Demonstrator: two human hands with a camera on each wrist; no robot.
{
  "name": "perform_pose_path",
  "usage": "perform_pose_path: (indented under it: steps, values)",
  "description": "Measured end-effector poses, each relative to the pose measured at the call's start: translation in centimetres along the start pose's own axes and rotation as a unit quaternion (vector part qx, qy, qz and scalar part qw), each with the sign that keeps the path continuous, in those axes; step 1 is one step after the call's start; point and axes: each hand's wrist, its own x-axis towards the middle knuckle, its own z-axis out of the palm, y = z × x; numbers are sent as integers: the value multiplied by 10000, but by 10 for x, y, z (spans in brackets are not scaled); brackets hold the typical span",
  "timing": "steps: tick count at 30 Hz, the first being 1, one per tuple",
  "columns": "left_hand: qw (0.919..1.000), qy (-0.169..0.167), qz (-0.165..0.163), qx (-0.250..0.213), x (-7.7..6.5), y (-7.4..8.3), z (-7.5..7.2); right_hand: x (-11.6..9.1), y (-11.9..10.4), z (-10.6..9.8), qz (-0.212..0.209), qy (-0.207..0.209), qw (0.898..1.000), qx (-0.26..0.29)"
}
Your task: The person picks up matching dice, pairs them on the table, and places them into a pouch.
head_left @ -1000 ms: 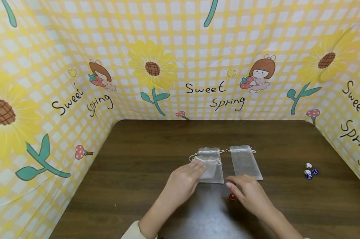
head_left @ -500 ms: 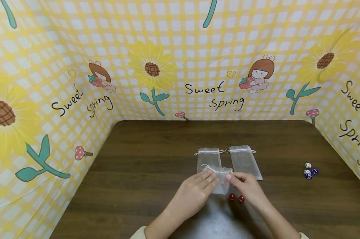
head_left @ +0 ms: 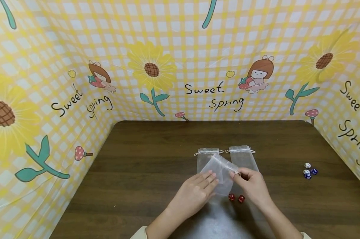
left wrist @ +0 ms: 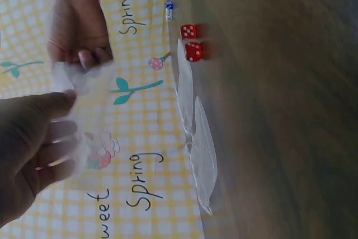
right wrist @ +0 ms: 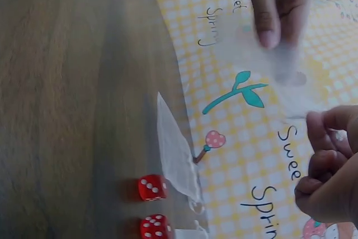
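Pouch [head_left: 224, 177] in right hand [head_left: 254, 186]

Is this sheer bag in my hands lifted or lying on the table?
Lifted off the table: in the left wrist view, the bag shows against the printed cloth, held between the left hand and right hand.

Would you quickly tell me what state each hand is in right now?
Left hand: holding a sheer white fabric drawstring bag between thumb and fingers.
Right hand: pinching the same bag near one corner.
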Motion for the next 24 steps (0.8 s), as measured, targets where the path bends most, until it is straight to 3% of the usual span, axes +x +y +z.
perform_pose_path:
  steps: [3, 5, 8, 11, 14, 17, 22, 24]
  values:
    - [9995, -191, -254, -27, -3, -6, 3, -2, -3, -1, -580, 572, 9959, -401]
    - [9983, -234, -523, -107, -5, -9, 4, -4, -4, -2, -1196, 861, 9872, -617]
    - [9936, -63, -1061, -382, -6, -12, 2, -5, -4, -2, -2318, 1107, 9624, -886]
    - [9798, 512, -1711, -897, -5, -12, -2, -6, -2, -2, -3189, 1157, 9339, -1127]
    - [9547, 1191, -2332, -1416, -2, -10, -8, -7, -2, -1, -3623, 1077, 9167, -1298]
    - [9216, 1574, -2869, -2086, 3, -8, -17, -10, -3, 1, -3872, 947, 9048, -1498]
    - [8609, 1225, -3493, -3491, 12, -5, -30, -15, -2, 3, -4171, 765, 8856, -1893]
    - [8450, 964, -3632, -3806, 14, -4, -32, -16, -2, 4, -4339, 821, 8728, -2079]
